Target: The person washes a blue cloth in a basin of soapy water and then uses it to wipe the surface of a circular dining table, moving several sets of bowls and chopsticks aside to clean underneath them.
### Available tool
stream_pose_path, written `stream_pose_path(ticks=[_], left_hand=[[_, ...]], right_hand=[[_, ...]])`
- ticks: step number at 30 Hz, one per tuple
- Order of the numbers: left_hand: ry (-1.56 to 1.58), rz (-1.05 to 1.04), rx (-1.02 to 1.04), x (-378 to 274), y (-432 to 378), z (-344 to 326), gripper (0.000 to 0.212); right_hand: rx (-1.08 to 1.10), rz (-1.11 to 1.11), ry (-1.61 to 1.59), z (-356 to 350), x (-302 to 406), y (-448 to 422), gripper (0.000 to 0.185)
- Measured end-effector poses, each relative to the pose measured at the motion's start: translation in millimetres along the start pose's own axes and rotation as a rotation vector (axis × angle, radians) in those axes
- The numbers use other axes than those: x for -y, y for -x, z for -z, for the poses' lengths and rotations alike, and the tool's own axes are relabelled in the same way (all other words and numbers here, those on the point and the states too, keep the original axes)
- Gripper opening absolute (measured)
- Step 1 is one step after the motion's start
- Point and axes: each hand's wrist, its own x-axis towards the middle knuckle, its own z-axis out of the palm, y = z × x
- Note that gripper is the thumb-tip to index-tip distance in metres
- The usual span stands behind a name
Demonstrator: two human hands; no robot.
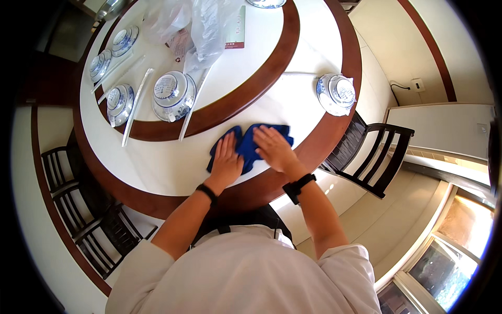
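Observation:
A dark blue cloth (pixel 248 147) lies bunched on the white top of a round table (pixel 164 168) with a brown wooden rim. My left hand (pixel 226 163) rests flat on the cloth's left part, fingers pointing away from me. On its right part lies my right hand (pixel 274 147), palm down, fingers slightly spread. Neither hand is closed around the cloth; what is under the palms is hidden. Beyond the hands is the raised inner disc's brown edge (pixel 235 106). A wrapped blue-and-white tableware set (pixel 336 94) stands to the right, near the table's rim.
Several more tableware sets (pixel 173 96) and wrapped chopsticks (pixel 137 106) stand or lie at the left. Clear plastic bags (pixel 208 31) and a green-and-red printed box (pixel 235 29) lie on the inner disc. A black chair (pixel 368 153) is close to the table's right side; several chairs (pixel 94 223) line the left wall.

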Motion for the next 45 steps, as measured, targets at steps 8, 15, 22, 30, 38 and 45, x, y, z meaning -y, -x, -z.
stream_pose_path(ticks=[8,15,22,30,38,45], left_hand=[[0.063,-0.082,-0.036,-15,-53,-12,0.053],[0.099,-0.023,0.147,-20,1,12,0.047],[0.160,0.153,0.048,-45,-34,18,0.046],[0.391,0.207,-0.215,-126,-171,3,0.059],[1.556,0.401,0.130,-178,-260,-42,0.070],[1.385,0.540,0.100,-181,-253,-23,0.080]], right_hand=[[-0.144,-0.358,0.007,-9,-12,12,0.050],[-0.406,-0.577,-0.838,39,-12,20,0.030],[-1.075,-1.062,-1.043,75,-280,84,0.035],[-0.414,-0.983,-1.349,116,-298,65,0.031],[-0.247,-0.916,-0.950,109,-315,65,0.027],[-0.329,-0.910,-0.988,113,-295,63,0.029]])
